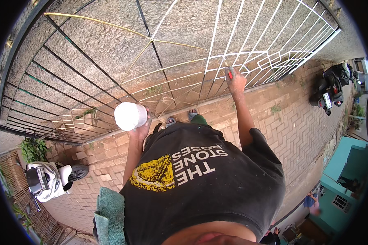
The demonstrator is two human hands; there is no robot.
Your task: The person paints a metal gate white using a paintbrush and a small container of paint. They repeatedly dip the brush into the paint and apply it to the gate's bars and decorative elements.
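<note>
My left hand holds a round white tub of white paint from below and the side, in front of the fence's lower bars. In my right hand is a small paintbrush with a red handle. Its tip meets or lies very close to a white crossbar of the metal fence. Grey smudges mark the fingers of that hand. The right-hand section has white bars, while the left section has black bars with a few green patches. Gold-coloured curved strips cross the middle and left.
A rough wall stands behind the fence. Brick paving runs under my sandalled feet. A white motorcycle is parked at left, a dark one at right. A green towel hangs by my left side. A person is across the lane.
</note>
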